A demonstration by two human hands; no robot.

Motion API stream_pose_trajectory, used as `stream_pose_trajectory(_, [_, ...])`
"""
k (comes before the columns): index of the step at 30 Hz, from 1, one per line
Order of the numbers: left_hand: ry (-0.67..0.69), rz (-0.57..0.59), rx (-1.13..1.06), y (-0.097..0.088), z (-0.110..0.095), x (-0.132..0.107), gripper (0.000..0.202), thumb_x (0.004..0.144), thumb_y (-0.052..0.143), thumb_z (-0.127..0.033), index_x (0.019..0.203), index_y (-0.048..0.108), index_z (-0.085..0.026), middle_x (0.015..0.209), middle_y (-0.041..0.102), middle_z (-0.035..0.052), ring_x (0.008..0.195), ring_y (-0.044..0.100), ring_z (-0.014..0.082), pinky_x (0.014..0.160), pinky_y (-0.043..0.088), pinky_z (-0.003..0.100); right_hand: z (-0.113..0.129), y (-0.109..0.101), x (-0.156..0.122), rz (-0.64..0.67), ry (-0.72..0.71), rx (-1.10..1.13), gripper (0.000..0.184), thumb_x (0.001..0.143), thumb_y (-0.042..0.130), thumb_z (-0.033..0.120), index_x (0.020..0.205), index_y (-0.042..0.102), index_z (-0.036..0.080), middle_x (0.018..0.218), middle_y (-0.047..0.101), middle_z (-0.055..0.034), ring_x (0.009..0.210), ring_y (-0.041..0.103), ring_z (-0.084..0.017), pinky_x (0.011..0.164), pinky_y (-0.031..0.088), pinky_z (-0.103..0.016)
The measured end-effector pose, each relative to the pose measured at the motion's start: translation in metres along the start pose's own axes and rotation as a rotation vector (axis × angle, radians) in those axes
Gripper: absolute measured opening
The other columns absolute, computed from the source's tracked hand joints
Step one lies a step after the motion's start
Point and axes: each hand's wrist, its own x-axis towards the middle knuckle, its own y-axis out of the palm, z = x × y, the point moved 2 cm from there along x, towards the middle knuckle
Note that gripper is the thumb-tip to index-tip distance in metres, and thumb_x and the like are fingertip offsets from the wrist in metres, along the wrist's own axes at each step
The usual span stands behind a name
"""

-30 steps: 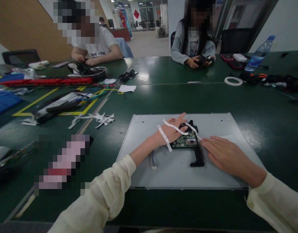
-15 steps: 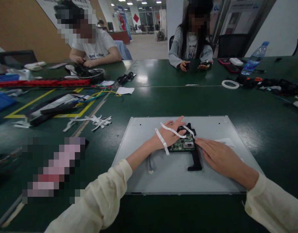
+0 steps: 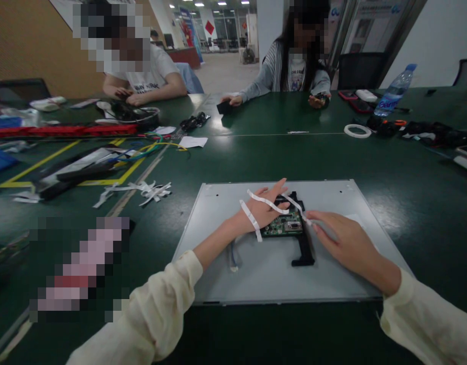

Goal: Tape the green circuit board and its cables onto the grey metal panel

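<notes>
A flat grey metal panel [image 3: 214,284] lies before me with a green circuit board [image 3: 277,228] on it, beside a black bracket [image 3: 306,253]. My left hand [image 3: 269,205] rests over the board's upper left part, fingers spread, hiding some of it. White tape strips [image 3: 250,214] stick to the back of that hand and wrist. Another white strip [image 3: 294,202] runs from near the left fingers along the bracket's top. At its lower end, my right hand [image 3: 343,241] pinches the strip between thumb and fingertips, just right of the bracket. A short grey cable [image 3: 233,256] lies on the panel.
Loose white strips [image 3: 153,191] lie left of the panel. Farther off are a tape roll [image 3: 357,131], a water bottle [image 3: 395,94], black cables [image 3: 195,120] and a red strip of parts [image 3: 62,130]. Two people sit across the green table [image 3: 248,157].
My right hand's fingers have lifted from lying flat by the bracket into a pinch at the strip's end. My left hand stays put. A person opposite has reached out with a dark object.
</notes>
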Motion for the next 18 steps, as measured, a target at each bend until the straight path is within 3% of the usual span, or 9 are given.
stream_pose_trajectory(3, [-0.014, -0.127, 0.071, -0.013, -0.015, 0.000, 0.056, 0.092, 0.040, -0.035, 0.142, 0.023, -0.014, 0.135, 0.050, 0.0161, 0.122, 0.050, 0.0242, 0.101, 0.036, 0.042, 0.002, -0.004, 0.004, -0.048, 0.174, 0.264, 0.031, 0.090, 0.047, 0.031, 0.117, 0.057, 0.020, 0.103, 0.068, -0.0066, 0.089, 0.066, -0.017, 0.077, 0.055, -0.032])
stream_pose_trajectory(6, [-0.029, -0.214, 0.242, -0.023, -0.034, 0.000, 0.050, 0.090, 0.043, -0.030, 0.137, 0.034, -0.014, 0.132, 0.052, 0.0139, 0.121, 0.049, 0.0267, 0.105, 0.031, 0.046, 0.006, 0.000, 0.006, 0.002, 0.322, 0.571, 0.031, 0.087, 0.053, 0.035, 0.114, 0.058, 0.020, 0.097, 0.069, -0.0060, 0.081, 0.066, -0.016, 0.066, 0.055, -0.026])
stream_pose_trajectory(11, [0.002, -0.154, 0.332, -0.016, -0.062, -0.007, 0.047, 0.089, 0.044, -0.025, 0.134, 0.037, -0.014, 0.133, 0.052, 0.0122, 0.124, 0.045, 0.0258, 0.106, 0.029, 0.047, 0.015, 0.012, 0.004, 0.124, 0.430, 0.967, 0.033, 0.083, 0.059, 0.040, 0.106, 0.059, 0.017, 0.091, 0.068, -0.0073, 0.073, 0.067, -0.015, 0.048, 0.049, -0.020])
stream_pose_trajectory(15, [0.025, -0.088, 0.351, -0.005, -0.074, -0.011, 0.047, 0.090, 0.040, -0.024, 0.135, 0.036, -0.014, 0.135, 0.050, 0.0128, 0.127, 0.042, 0.0265, 0.106, 0.028, 0.047, 0.017, 0.013, 0.004, 0.202, 0.524, 1.011, 0.025, 0.081, 0.061, 0.039, 0.088, 0.062, 0.015, 0.075, 0.067, -0.0037, 0.055, 0.062, -0.011, 0.039, 0.042, -0.017])
stream_pose_trajectory(18, [0.022, -0.073, 0.368, -0.002, -0.077, -0.013, 0.046, 0.091, 0.039, -0.024, 0.136, 0.035, -0.014, 0.135, 0.049, 0.0130, 0.127, 0.042, 0.0265, 0.105, 0.028, 0.047, 0.016, 0.010, 0.004, 0.228, 0.548, 1.037, 0.023, 0.080, 0.062, 0.038, 0.081, 0.062, 0.015, 0.071, 0.065, -0.0028, 0.055, 0.062, -0.011, 0.036, 0.038, -0.016])
